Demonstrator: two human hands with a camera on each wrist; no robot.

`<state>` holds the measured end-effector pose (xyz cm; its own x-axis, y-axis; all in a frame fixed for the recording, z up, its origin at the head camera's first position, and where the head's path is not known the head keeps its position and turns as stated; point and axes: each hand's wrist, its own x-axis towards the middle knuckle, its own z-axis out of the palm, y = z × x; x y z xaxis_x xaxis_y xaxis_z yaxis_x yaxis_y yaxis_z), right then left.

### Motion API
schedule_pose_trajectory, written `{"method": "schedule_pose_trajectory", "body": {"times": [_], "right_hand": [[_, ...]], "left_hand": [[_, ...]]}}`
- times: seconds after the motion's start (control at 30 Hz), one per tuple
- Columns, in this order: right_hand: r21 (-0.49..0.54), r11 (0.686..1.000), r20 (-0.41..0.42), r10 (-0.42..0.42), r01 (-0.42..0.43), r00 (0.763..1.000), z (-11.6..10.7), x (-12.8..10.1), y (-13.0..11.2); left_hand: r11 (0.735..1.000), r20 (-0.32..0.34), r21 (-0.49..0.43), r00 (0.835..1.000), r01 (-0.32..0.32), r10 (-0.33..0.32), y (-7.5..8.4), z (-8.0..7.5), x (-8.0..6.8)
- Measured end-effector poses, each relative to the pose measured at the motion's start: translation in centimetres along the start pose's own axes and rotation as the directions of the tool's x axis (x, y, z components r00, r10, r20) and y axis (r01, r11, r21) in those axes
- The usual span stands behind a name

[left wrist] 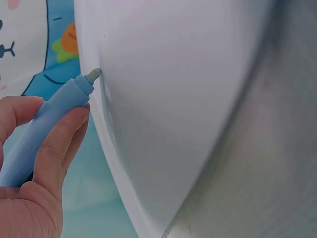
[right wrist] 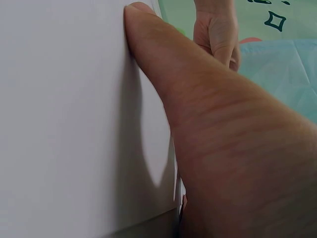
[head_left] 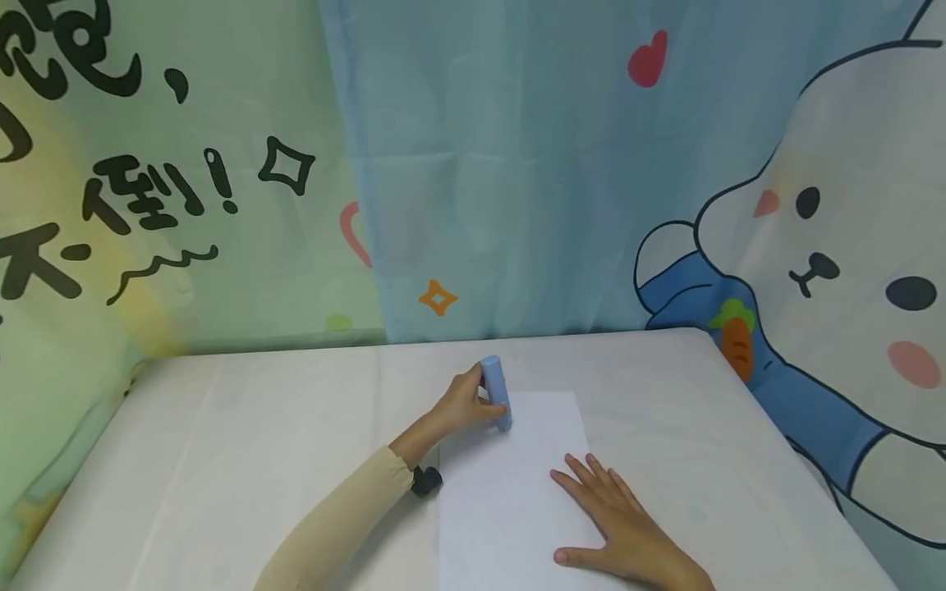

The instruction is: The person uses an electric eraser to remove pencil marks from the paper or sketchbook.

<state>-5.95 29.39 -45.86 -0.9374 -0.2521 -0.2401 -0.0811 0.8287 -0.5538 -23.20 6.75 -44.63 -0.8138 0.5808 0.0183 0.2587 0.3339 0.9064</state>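
Observation:
My left hand (head_left: pixel 464 400) grips a thick light-blue pen-shaped tool (head_left: pixel 495 390) over the far edge of a white sheet of paper (head_left: pixel 517 484). In the left wrist view, thumb and fingers pinch the tool's barrel (left wrist: pixel 52 116), and its stubby grey tip (left wrist: pixel 94 74) points toward the white surface. Whether the tip touches it, I cannot tell. My right hand (head_left: pixel 617 525) lies with spread, straight fingers over the paper's right edge. In the right wrist view, its thumb (right wrist: pixel 158 44) rests along the sheet, and the left hand (right wrist: pixel 220 37) shows behind.
The paper lies on a table (head_left: pixel 281 443) covered in white cloth. Beyond the table's far edge hangs a printed curtain (head_left: pixel 517 205) with lettering and a cartoon animal. A small black device (head_left: pixel 426 482) sits at the left wrist.

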Motion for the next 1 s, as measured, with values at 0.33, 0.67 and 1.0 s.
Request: {"method": "schedule_pose_trajectory", "body": {"times": [0.33,0.67,1.0], "right_hand": [[-0.035,0.999,0.019,0.010,-0.009,1.000,-0.11,0.00,0.14],[-0.017,1.000,0.035,-0.001,0.002,0.999,-0.16,-0.27,0.08],[-0.013,1.000,0.044,-0.002,0.003,0.999,-0.26,-0.23,0.36]], "left_hand": [[1.000,0.015,0.002,1.000,-0.010,0.010,0.14,0.14,-0.21],[1.000,0.020,-0.011,1.000,-0.003,0.003,0.05,0.36,-0.61],[1.000,-0.014,0.000,1.000,-0.028,0.028,0.09,0.32,-0.19]]}}
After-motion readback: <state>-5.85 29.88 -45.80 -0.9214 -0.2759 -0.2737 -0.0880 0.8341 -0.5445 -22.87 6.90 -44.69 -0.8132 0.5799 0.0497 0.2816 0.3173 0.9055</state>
